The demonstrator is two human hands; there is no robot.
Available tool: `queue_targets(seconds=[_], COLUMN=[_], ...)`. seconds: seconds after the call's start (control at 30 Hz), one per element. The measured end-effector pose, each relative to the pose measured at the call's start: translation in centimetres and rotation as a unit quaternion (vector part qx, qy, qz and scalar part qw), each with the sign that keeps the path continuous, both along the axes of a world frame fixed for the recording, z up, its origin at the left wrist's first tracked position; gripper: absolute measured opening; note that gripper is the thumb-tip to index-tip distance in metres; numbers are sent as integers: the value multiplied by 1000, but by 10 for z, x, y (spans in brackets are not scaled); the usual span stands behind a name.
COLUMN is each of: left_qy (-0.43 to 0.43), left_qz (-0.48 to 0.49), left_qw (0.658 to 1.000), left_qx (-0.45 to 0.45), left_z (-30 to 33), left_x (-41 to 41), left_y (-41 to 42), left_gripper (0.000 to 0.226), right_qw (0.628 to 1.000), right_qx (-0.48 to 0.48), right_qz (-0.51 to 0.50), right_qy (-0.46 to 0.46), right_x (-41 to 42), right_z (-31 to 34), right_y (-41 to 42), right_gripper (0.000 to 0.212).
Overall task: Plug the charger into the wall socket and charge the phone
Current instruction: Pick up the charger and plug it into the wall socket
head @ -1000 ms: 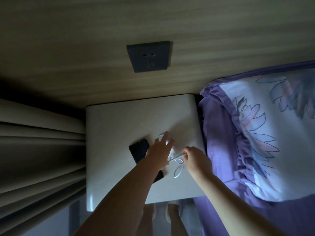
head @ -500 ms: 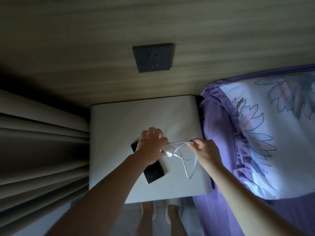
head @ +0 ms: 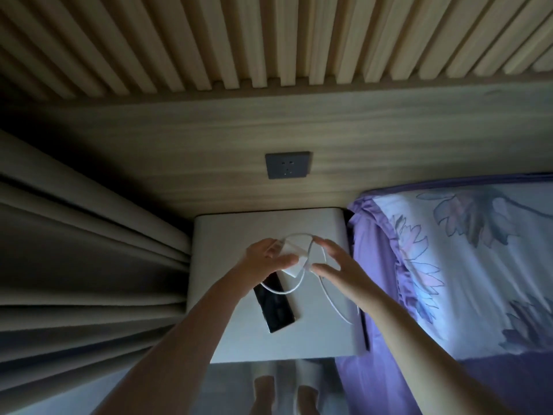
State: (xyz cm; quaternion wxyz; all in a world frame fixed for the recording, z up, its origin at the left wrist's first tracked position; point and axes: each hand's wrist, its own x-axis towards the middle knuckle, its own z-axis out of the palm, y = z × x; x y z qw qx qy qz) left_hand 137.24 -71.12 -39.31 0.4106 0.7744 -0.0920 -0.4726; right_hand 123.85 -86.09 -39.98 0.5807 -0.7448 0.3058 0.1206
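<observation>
My left hand [head: 264, 259] grips the white charger block [head: 291, 260] above the white nightstand [head: 323, 339]. The charger's white cable [head: 332, 304] loops up over the block and hangs down onto the tabletop. My right hand [head: 341, 266] is just right of the block, fingers spread, with its index fingertip against the top of the cable loop. The black phone [head: 276, 308] lies flat on the nightstand under my left wrist. The dark wall socket [head: 288, 164] sits on the wooden panel above the nightstand, with nothing plugged into it.
Beige curtains [head: 89, 265] hang close on the left of the nightstand. A bed with a purple floral cover [head: 463, 265] borders it on the right. Wooden slats [head: 269, 40] run above the socket panel. My feet [head: 281, 393] stand in front of the nightstand.
Both hands have lifted the charger and cable off the nightstand and raised them towards the wall. My right hand's pinch on the cable has opened into spread fingers. The view tilted up.
</observation>
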Motion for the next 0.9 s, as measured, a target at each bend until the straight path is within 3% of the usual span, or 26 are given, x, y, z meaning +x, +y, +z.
queue_targets(seconds=[0.2,0.3,0.4,0.57,0.67,0.73,0.8,0.9], left_qy=[11,30,56,41,36,79,117,124], left_qz=[9,40,89,214,269,326,341,307], left_qw=[1000,999,994,972,958,936,927,943], left_qx=[-7,-10,-24,-83,-93,-104,-104,-40], left_z=[52,76,94,108,122,129,135,129], left_x=[-8,-11,-9,0,6,13,18,23], left_y=[0,-2,0,0,-7,-12,-13,-7], left_gripper=[11,30,39,17,26,31,26,21], right_qw=[979,964,976,988,984,980,988,996], right_qx=[-157,-214,-167,-109,-154,-171,-134,-48], right_qz=[104,102,77,-2,43,87,66,-28], right_qy=[-76,-119,-112,-111,-76,-56,-47,-76], right_x=[9,19,21,25,26,24,20,21], right_z=[55,74,100,112,118,117,114,116], right_y=[22,23,14,8,9,10,10,9], right_gripper=[67,58,50,40,44,46,39,28])
